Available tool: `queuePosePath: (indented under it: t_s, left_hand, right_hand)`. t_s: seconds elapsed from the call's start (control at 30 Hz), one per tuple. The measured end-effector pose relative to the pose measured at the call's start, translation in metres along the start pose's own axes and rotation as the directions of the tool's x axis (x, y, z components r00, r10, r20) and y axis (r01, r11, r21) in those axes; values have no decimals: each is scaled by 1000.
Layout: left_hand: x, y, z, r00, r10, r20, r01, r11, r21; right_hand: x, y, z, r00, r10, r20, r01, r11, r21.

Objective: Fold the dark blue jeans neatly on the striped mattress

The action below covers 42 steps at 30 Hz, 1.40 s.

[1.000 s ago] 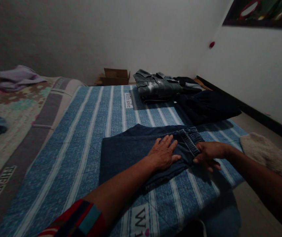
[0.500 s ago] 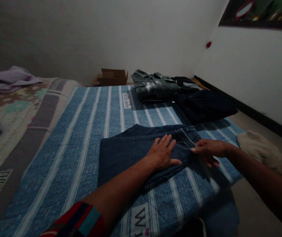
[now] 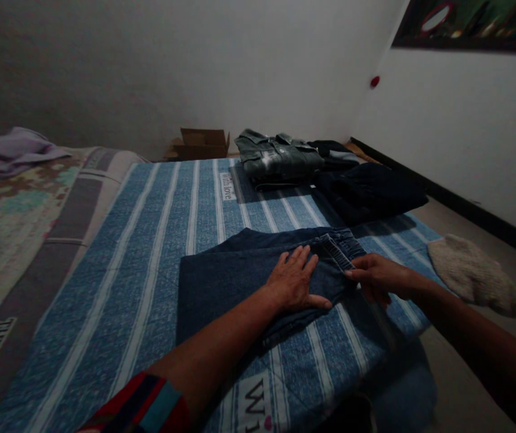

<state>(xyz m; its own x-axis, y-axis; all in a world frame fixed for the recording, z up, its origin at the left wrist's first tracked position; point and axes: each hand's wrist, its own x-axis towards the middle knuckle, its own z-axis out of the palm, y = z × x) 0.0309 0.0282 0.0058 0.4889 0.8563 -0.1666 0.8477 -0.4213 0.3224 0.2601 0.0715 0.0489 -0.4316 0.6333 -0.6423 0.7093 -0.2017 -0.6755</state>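
Note:
A pair of dark blue jeans [image 3: 226, 279] lies folded on the blue striped bedsheet [image 3: 150, 240]. My left hand [image 3: 294, 281] rests flat on the jeans, palm down, fingers spread, close to the waistband. My right hand [image 3: 375, 278] touches the waistband edge at the right end of the jeans, its fingertips on the denim. Whether it pinches the fabric I cannot tell.
A folded grey-green jacket [image 3: 280, 157] and dark clothes [image 3: 370, 191] sit at the far end of the bed. A cardboard box [image 3: 201, 143] stands by the wall. A pale woolly item [image 3: 472, 273] lies on the floor at right. A patterned blanket [image 3: 18, 198] with loose clothes lies left.
My right hand has slid a little to the left along the waistband. The left hand stays flat on the jeans. The view has drifted slightly.

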Motion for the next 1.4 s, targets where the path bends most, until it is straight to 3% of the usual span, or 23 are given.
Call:
queuePosePath:
  t_s: [0.1, 0.17, 0.23, 0.27, 0.33, 0.4, 0.47, 0.6, 0.7, 0.83, 1.0, 1.2, 1.4]
  left_hand:
    - [0, 0, 1, 1000, 3, -16, -3, 1000, 5]
    - [-1, 0, 1, 1000, 3, -15, -3, 1000, 11]
    - [-1, 1, 0, 1000, 4, -7, -4, 1000, 18]
    - [-1, 1, 0, 1000, 5, -7, -5, 1000, 23]
    - [-1, 1, 0, 1000, 3, -14, -3, 999, 32]
    - [-1, 1, 0, 1000, 1, -23, 0, 999, 38]
    - [-1, 1, 1, 1000, 4, -25, -3, 999, 37]
    - [-1, -1, 1, 1000, 14, -18, -13, 1000, 27]
    - [0, -3, 1, 1000, 15, -7, -14, 999, 29]
    - [1, -3, -1, 1000, 12, 6, -12, 1000, 23]
    - [0, -1, -3, 1000, -6, 17, 6, 1000, 15]
    - [0, -2, 1, 1000, 8, -25, -7, 999, 32]
    - [-3, -3, 3, 999, -50, -16, 51, 997, 63]
  right_hand:
    - [-8, -10, 6, 970, -24, -243, -37, 969, -243]
    - [-17, -17, 15, 853, -198, -484, -66, 878, -475]
    - [-24, -23, 29, 719, -415, -558, -75, 752, -655]
    - [-26, -25, 36, 699, -499, -512, -36, 691, -722]
    - [-24, -26, 48, 698, -647, -306, 133, 537, -833]
    - [-13, -20, 53, 635, -763, -122, 245, 348, -905]
    - [2, -6, 49, 571, -819, -56, 229, 224, -947]
    - [26, 30, 30, 582, -811, -55, 206, 212, -955]
    - [26, 41, 22, 597, -799, -71, 232, 256, -939]
    - [15, 17, 30, 614, -780, -122, 218, 316, -923]
    - [24, -21, 51, 538, -836, -109, 239, 276, -931]
    - [57, 0, 45, 597, -788, -150, 112, 267, -957]
    - [58, 10, 42, 613, -778, -136, 108, 253, -962]
